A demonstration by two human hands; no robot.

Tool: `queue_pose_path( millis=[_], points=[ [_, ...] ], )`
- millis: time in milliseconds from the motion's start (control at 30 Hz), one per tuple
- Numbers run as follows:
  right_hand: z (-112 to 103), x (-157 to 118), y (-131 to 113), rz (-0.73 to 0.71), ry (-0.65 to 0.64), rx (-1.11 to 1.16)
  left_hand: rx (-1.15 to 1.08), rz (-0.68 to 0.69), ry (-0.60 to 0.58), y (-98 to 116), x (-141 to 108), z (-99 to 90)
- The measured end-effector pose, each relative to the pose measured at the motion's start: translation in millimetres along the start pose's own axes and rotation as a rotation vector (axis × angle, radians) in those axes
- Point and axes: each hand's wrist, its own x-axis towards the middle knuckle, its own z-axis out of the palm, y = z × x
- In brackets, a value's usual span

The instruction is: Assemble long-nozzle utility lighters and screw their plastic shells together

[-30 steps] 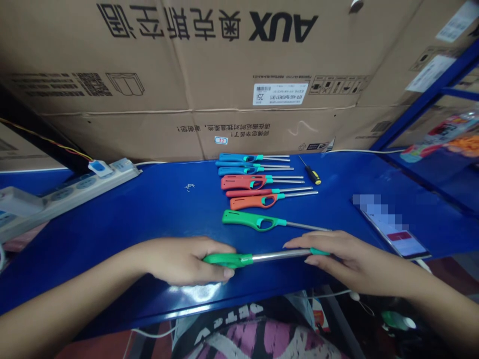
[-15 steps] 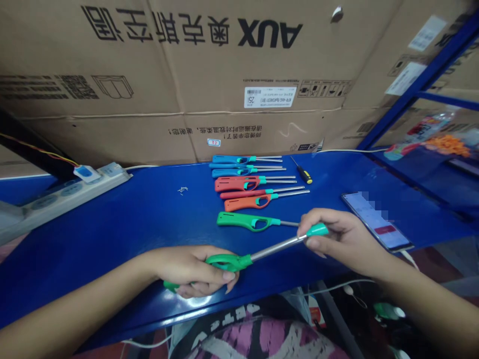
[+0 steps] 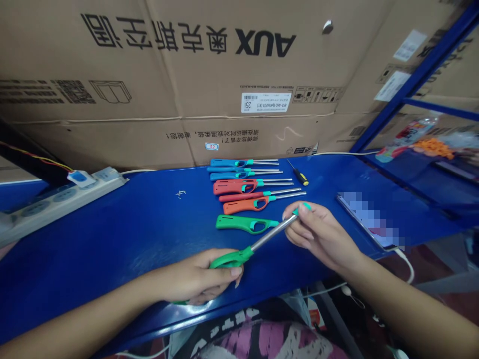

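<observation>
My left hand (image 3: 209,279) is closed round the handle of a green long-necked lighter (image 3: 234,258), its metal tube slanting up to the right. At the tube's far end my right hand (image 3: 318,232) pinches a small teal sleeve (image 3: 306,207), partly covered by the fingers. The tube's tip is hidden at the sleeve. Behind the hands lies another green lighter (image 3: 239,224), its tube hidden by my right hand. Beyond it are an orange lighter (image 3: 241,205), red lighters (image 3: 228,187) and blue lighters (image 3: 222,162) in a column, tubes to the right.
A screwdriver (image 3: 300,175) lies right of the lighters; tiny screw-like pieces (image 3: 180,193) lie to the left. A phone (image 3: 368,219) with a cable rests at right. A power strip (image 3: 63,199) runs along the left. Large cardboard (image 3: 209,99) stands behind the blue table (image 3: 149,224).
My right hand has moved left and up, with the teal sleeve, and its grip has shifted. The lighter in my left hand now points more steeply upward. The view has shifted slightly.
</observation>
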Motion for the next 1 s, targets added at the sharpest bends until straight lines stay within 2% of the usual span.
queue_pose_path(
  millis=[133, 267, 333, 467, 600, 667, 767, 867, 933, 1000],
  points=[
    [16.0, 6.5, -0.2, -0.152, 0.119, -0.018, 0.046, 0.083, 0.082, -3.2, 3.0, 5.3],
    [34.6, 13.6, 0.0, -0.279, 0.121, 0.115, 0.029, 0.19, 0.151, -8.5, 3.6, 7.6],
    [40.7, 17.7, 1.0, -0.33, 0.147, 0.147, 0.098, 0.221, 0.244, -10.0, 3.2, 7.9],
    [47.1, 27.0, 7.5, -0.417, 0.239, 0.186, 0.414, 0.335, 0.491, -12.1, 3.3, 6.1],
    [51.7, 32.9, 15.2, -0.44, 0.31, 0.261, 0.488, 0.343, 0.609, -14.2, 4.7, 3.5],
    [54.1, 32.7, 16.8, -0.448, 0.31, 0.289, 0.539, 0.319, 0.598, -13.5, 4.0, 4.3],
    [57.6, 29.6, 16.4, -0.461, 0.268, 0.283, 0.676, 0.296, 0.512, -10.6, 1.6, 8.5],
    [60.0, 27.3, 14.4, -0.49, 0.214, 0.257, 0.751, 0.346, 0.515, -8.6, 0.0, 12.8],
    [60.8, 27.5, 13.0, -0.478, 0.17, 0.233, 0.737, 0.379, 0.546, -7.9, 0.1, 13.7],
    [61.1, 28.2, 12.2, -0.45, 0.133, 0.219, 0.61, 0.386, 0.55, -6.6, 0.8, 13.2]
  ],
)
